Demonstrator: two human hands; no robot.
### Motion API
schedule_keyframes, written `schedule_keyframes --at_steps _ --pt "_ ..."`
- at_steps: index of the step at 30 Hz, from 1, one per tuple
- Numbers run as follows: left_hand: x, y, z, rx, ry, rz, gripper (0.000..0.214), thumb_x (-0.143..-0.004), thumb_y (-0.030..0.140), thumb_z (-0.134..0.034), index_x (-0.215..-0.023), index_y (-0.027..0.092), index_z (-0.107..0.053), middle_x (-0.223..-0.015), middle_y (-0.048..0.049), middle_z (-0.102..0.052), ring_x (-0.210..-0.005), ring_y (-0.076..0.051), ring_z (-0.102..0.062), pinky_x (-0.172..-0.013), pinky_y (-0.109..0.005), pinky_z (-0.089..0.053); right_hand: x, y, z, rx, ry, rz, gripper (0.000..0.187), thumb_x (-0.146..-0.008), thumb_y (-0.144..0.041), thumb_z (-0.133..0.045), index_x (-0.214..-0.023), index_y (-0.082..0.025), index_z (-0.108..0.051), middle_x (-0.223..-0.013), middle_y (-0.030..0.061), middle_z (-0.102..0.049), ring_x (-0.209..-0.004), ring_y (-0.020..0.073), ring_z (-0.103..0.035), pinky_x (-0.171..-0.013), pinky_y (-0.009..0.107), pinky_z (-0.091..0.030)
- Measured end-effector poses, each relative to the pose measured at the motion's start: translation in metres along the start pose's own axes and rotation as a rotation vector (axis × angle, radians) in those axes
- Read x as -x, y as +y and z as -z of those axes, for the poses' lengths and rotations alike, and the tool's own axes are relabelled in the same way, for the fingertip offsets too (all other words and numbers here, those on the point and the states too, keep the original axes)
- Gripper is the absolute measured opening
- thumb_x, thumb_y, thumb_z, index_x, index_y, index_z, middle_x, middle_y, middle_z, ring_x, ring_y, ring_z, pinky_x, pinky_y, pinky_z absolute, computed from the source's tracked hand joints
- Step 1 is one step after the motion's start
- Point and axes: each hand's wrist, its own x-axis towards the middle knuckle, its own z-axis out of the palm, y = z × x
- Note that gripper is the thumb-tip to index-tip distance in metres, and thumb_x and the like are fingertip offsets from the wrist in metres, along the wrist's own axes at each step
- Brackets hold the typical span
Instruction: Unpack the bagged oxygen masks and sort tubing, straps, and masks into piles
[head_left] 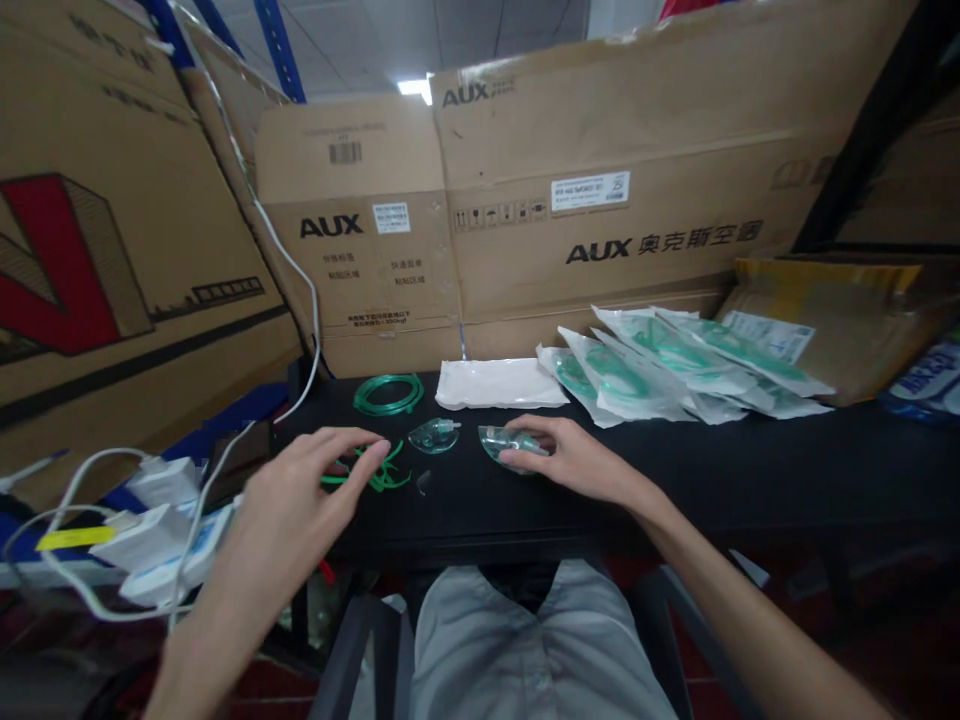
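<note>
My right hand has its thumb and fingers around a clear green-tinted oxygen mask at the middle of the black table. A second oxygen mask lies a little to its left, untouched. Over a loose bunch of bright green straps hovers my left hand, thumb and forefinger slightly apart; nothing shows held between them. A small clear piece rests on the table between the hands. Behind them lies a coil of green tubing.
A white packet lies at the back, beside a pile of sealed pouches with green contents. Cardboard panels wall the table's rear. White plugs and a power strip with cables sit at left; an open carton stands at right.
</note>
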Motion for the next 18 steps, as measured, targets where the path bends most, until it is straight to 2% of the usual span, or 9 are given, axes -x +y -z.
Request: schedule_keyframes --at_steps 3,6,9,11,14,18 --pt "-0.025 -0.009 -0.04 -0.123 -0.147 0.001 0.044 -0.096 0.054 -0.052 -0.114 0.019 -0.074 -0.12 -0.0103 -0.073 -0.115 -0.034 -0.062 -0.101 -0.048 -0.049 -0.005 0.01 -0.008 -0.081 0.004 -0.006 0.041 -0.089 -0.047 -0.068 -0.115 -0.015 -0.068 -0.097 0.0068 -0.074 -0.085 0.0213 -0.069 -0.072 0.029 -0.051" --pt "-0.023 -0.031 -0.063 -0.147 -0.265 -0.011 0.043 -0.096 0.047 -0.055 -0.122 0.017 -0.071 -0.125 -0.0118 -0.071 -0.12 -0.034 -0.06 -0.102 -0.048 -0.048 -0.006 0.014 -0.011 -0.128 0.0 -0.006 0.041 -0.089 -0.046 -0.068 -0.114 -0.014 -0.067 -0.097 0.0073 -0.074 -0.084 0.0207 -0.069 -0.072 0.029 -0.052" --pt "-0.017 -0.047 -0.062 -0.122 -0.285 -0.057 0.036 -0.096 0.042 -0.056 -0.116 0.018 -0.074 -0.122 -0.0105 -0.073 -0.119 -0.032 -0.062 -0.105 -0.046 -0.046 -0.005 0.013 -0.01 -0.119 0.013 0.011 0.038 -0.088 -0.044 -0.069 -0.115 -0.017 -0.067 -0.094 0.0042 -0.071 -0.08 0.0183 -0.066 -0.069 0.027 -0.049" --pt "-0.018 -0.048 -0.057 -0.088 -0.25 -0.061 0.036 -0.097 0.043 -0.054 -0.114 0.018 -0.074 -0.121 -0.0106 -0.073 -0.12 -0.031 -0.062 -0.107 -0.046 -0.045 -0.005 0.014 -0.007 -0.087 0.033 0.028 0.036 -0.088 -0.041 -0.07 -0.116 -0.019 -0.068 -0.092 0.0018 -0.069 -0.076 0.0165 -0.061 -0.067 0.026 -0.046" --pt "-0.029 -0.034 -0.056 0.004 -0.185 -0.043 0.04 -0.098 0.046 -0.051 -0.119 0.019 -0.072 -0.126 -0.0109 -0.071 -0.122 -0.029 -0.061 -0.11 -0.044 -0.043 -0.006 0.017 -0.005 -0.025 0.064 0.047 0.035 -0.087 -0.039 -0.072 -0.116 -0.021 -0.068 -0.088 -0.0001 -0.066 -0.069 0.0148 -0.056 -0.062 0.026 -0.042" --pt "-0.056 -0.011 -0.072 0.206 -0.244 -0.098 0.041 -0.096 0.042 -0.057 -0.129 0.021 -0.067 -0.138 -0.0092 -0.065 -0.132 -0.028 -0.055 -0.115 -0.044 -0.036 -0.006 0.02 -0.003 0.043 0.095 0.069 0.033 -0.087 -0.038 -0.071 -0.116 -0.021 -0.069 -0.09 0.0003 -0.068 -0.069 0.015 -0.056 -0.064 0.026 -0.043"
